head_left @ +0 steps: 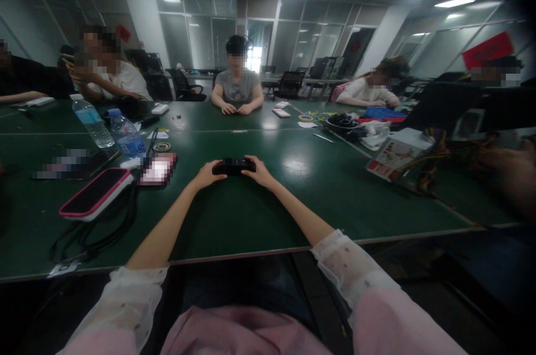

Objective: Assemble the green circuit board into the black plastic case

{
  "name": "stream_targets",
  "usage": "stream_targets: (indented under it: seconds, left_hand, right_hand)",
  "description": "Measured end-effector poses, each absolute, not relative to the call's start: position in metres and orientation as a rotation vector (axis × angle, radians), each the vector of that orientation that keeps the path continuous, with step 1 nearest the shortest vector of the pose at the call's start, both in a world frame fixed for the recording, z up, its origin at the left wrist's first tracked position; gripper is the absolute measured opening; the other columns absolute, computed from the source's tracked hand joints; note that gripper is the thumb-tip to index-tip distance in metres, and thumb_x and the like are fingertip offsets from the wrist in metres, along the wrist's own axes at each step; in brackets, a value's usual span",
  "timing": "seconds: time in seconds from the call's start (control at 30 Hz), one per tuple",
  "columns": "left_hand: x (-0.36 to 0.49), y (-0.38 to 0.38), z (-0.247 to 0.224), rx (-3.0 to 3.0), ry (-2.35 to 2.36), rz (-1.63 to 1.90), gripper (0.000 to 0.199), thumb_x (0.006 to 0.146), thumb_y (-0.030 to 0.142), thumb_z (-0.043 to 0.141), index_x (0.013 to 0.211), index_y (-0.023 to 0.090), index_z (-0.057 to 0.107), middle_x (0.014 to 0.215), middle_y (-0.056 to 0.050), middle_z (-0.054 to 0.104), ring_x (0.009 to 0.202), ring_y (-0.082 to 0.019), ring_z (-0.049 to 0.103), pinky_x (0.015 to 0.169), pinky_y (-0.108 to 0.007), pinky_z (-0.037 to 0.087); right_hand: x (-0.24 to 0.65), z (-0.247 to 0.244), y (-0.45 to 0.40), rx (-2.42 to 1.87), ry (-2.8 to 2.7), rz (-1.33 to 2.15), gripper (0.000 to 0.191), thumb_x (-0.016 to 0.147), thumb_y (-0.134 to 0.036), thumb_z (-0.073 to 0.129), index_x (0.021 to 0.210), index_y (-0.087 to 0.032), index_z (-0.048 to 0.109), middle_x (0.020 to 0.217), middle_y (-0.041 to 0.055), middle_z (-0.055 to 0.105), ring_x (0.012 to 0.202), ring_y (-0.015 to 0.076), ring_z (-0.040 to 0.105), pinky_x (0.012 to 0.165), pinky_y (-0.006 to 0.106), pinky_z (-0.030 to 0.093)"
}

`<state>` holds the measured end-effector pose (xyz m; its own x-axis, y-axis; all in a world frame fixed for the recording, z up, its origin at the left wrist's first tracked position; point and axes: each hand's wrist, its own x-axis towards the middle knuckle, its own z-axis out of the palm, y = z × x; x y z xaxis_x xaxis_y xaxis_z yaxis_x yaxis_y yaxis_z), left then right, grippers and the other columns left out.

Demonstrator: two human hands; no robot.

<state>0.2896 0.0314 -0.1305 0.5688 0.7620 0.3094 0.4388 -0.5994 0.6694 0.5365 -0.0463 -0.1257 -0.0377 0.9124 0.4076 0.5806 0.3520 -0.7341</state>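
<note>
Both of my forearms reach out over the green table (247, 215). Between my hands is a small black box-shaped device (235, 166), long side across, at the table's middle. My left hand (208, 174) grips its left end, thumb along the near side. Its right end is in my right hand (260, 172), fingers on the far edge and thumb in front. What the device is I cannot make out. Left of my left hand lies a phone (158, 169) with a bright, blurred screen.
To the left are a pink-rimmed device (97, 193), black cables (125, 215) and water bottles (92, 121) (127, 133). At right stand a printed box (397, 157), wires and a black monitor (439, 109). A person (237, 87) sits opposite; others sit around the table.
</note>
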Motion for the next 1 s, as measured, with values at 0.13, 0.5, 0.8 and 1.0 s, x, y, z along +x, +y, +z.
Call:
stream_targets:
  seconds: [0.13, 0.5, 0.8, 1.0]
  left_hand:
    - [0.29, 0.031, -0.13, 2.267, 0.942, 0.812, 0.069, 0.068, 0.038, 0.075, 0.128, 0.014, 0.052, 0.124, -0.015, 0.061, 0.114, -0.029, 0.057, 0.1, -0.045, 0.043]
    - [0.291, 0.027, -0.129, 2.188, 0.931, 0.825, 0.057, 0.076, 0.039, 0.069, 0.126, 0.016, 0.053, 0.125, -0.013, 0.061, 0.116, -0.027, 0.058, 0.101, -0.046, 0.042]
    - [0.29, 0.026, -0.127, 2.171, 0.891, 0.83, 0.053, 0.077, 0.033, 0.069, 0.125, 0.018, 0.054, 0.127, -0.012, 0.06, 0.117, -0.027, 0.056, 0.101, -0.048, 0.041]
    - [0.29, 0.028, -0.128, 2.166, 0.865, 0.838, 0.054, 0.078, 0.03, 0.068, 0.128, 0.018, 0.051, 0.128, -0.012, 0.059, 0.118, -0.026, 0.056, 0.102, -0.048, 0.04]
  right_hand:
    - [0.538, -0.129, -0.043, -1.219, -1.669, 0.586, 0.052, 0.07, -0.029, 0.074, 0.116, -0.021, 0.052, 0.107, 0.0064, 0.061, 0.099, 0.0215, 0.06, 0.091, 0.041, 0.046]
    - [0.542, -0.113, -0.045, -1.064, -1.373, 0.731, 0.052, 0.069, -0.043, 0.073, 0.111, -0.023, 0.051, 0.107, 0.0059, 0.062, 0.1, 0.0215, 0.06, 0.091, 0.039, 0.047]
    - [0.578, -0.114, -0.037, -1.478, -1.254, 0.115, 0.055, 0.075, -0.042, 0.068, 0.119, -0.017, 0.045, 0.112, 0.0131, 0.06, 0.104, 0.0286, 0.056, 0.092, 0.045, 0.044]
    - [0.584, -0.123, -0.036, -1.676, -1.292, -0.112, 0.047, 0.076, -0.032, 0.067, 0.116, -0.015, 0.048, 0.112, 0.0149, 0.057, 0.106, 0.0294, 0.053, 0.092, 0.045, 0.042]
